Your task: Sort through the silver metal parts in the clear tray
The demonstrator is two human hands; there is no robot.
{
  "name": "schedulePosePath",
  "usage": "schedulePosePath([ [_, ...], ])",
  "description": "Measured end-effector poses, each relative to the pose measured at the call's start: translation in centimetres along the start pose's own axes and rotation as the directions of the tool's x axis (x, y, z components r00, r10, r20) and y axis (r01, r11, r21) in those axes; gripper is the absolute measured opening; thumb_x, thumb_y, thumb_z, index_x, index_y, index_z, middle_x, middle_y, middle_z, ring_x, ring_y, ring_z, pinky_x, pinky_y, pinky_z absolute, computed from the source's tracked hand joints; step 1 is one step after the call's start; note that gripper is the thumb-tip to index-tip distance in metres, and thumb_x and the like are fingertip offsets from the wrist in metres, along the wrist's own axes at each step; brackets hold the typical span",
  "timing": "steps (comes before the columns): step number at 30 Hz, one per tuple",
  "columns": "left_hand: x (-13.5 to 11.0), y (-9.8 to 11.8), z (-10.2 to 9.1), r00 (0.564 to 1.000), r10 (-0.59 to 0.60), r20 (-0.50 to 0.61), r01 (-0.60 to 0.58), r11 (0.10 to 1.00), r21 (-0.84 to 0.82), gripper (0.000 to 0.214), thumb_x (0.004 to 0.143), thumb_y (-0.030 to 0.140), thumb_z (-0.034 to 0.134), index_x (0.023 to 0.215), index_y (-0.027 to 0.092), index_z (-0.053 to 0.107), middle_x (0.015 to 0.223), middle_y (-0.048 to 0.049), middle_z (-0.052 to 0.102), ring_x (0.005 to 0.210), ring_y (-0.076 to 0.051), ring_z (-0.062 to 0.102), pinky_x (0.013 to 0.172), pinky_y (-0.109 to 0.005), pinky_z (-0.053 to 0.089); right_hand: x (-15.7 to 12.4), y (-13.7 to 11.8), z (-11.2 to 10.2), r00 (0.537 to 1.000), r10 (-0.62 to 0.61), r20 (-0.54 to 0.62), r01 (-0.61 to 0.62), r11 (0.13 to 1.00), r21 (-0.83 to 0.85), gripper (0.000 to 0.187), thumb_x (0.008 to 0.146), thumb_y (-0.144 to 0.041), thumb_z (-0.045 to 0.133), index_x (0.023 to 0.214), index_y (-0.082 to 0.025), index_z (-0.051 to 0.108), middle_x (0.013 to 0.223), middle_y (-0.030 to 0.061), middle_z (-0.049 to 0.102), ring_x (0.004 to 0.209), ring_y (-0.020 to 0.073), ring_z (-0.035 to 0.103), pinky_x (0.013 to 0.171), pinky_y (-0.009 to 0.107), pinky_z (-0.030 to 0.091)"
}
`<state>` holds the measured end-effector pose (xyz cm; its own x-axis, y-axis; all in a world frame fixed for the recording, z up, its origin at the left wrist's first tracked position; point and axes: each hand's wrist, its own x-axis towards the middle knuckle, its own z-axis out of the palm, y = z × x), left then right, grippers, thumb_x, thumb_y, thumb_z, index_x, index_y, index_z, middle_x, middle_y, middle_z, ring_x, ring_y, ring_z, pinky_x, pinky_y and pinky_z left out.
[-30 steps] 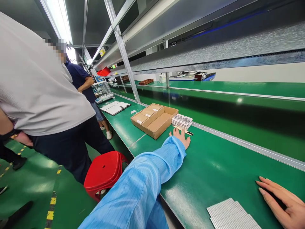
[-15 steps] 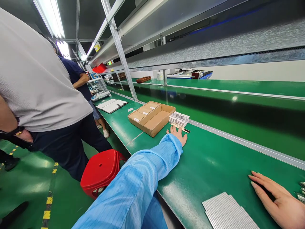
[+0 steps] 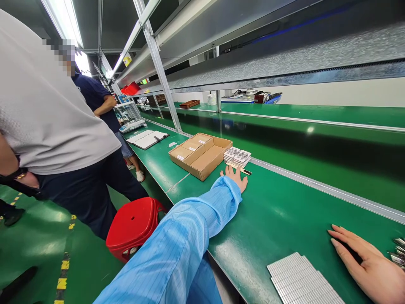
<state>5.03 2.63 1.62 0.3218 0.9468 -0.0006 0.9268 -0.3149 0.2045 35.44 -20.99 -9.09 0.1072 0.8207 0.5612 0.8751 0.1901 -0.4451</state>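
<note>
Stretched forward across the green table, my left hand (image 3: pixel 234 178) has its fingers spread. Its fingertips reach a thin pale strip with a dark end (image 3: pixel 245 171); whether they touch it I cannot tell. Just behind lies a stack of white labels or cards with dark print (image 3: pixel 237 156). My right hand (image 3: pixel 368 268) rests at the lower right, fingers stretched out, holding nothing visible. To its left, rows of slim silver bars (image 3: pixel 302 280) lie side by side in a flat block. Several shiny metal pieces (image 3: pixel 399 251) sit beyond the wrist at the right edge.
Left of the stack stands an open cardboard box (image 3: pixel 202 171) with smaller labelled boxes inside. An open notebook (image 3: pixel 147 138) and a scale (image 3: pixel 132 125) lie farther along. A red stool (image 3: pixel 134 226) and a standing person (image 3: pixel 60 105) are at the left. A metal shelf (image 3: pixel 268 78) overhangs the table.
The view has shifted very slightly. Both hands keep about the same place and pose, and nothing has been picked up or let go.
</note>
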Motion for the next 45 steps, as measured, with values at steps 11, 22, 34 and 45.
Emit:
schedulePosePath([
  [11,0.8,0.1,1.9,0.99,-0.012,-0.138,0.02,0.998,0.053,0.065,0.093,0.056,0.033,0.149,0.025,0.038,0.156,-0.0137,0.027,0.144,-0.028,0.024,0.114,-0.052,0.023,1.6,-3.9,-1.4,0.998,-0.065,-0.012,0.065,0.998,-0.008,0.032,0.105,-0.052,0.04,0.109,-0.028,0.061,0.122,0.0035,0.053,0.108,0.0317,0.052,0.087,0.061,0.044],
  [22,0.8,0.1,1.8,0.998,-0.018,-0.058,0.022,0.997,0.069,0.067,0.094,0.058,0.025,0.153,0.027,0.032,0.158,-0.0108,0.022,0.147,-0.026,0.018,0.115,-0.052,0.021,1.4,-5.0,-1.9,0.997,0.063,0.054,-0.058,0.994,-0.09,0.048,0.102,-0.051,0.033,0.106,-0.018,0.067,0.121,0.0058,0.053,0.114,0.0309,0.049,0.094,0.057,0.051],
  [34,0.9,0.2,1.6,0.997,-0.071,-0.022,0.072,0.995,0.066,0.074,0.093,0.061,0.02,0.156,0.024,0.024,0.16,-0.0054,0.018,0.147,-0.027,0.015,0.116,-0.053,0.019,1.5,-5.7,-2.2,0.983,0.147,0.11,-0.141,0.988,-0.064,0.052,0.099,-0.052,0.034,0.108,-0.014,0.068,0.123,0.0099,0.052,0.118,0.031,0.046,0.1,0.055,0.047],
  [45,0.8,0.3,1.4,0.997,-0.08,0.015,0.078,0.993,0.085,0.073,0.093,0.061,0.02,0.156,0.024,0.023,0.161,-0.0059,0.017,0.148,-0.026,0.014,0.116,-0.05,0.019,1.3,-5.4,-2.1,0.985,0.121,0.12,-0.123,0.992,0.004,0.056,0.109,-0.059,0.036,0.111,-0.012,0.065,0.123,0.013,0.05,0.12,0.0294,0.043,0.105,0.052,0.04],
])
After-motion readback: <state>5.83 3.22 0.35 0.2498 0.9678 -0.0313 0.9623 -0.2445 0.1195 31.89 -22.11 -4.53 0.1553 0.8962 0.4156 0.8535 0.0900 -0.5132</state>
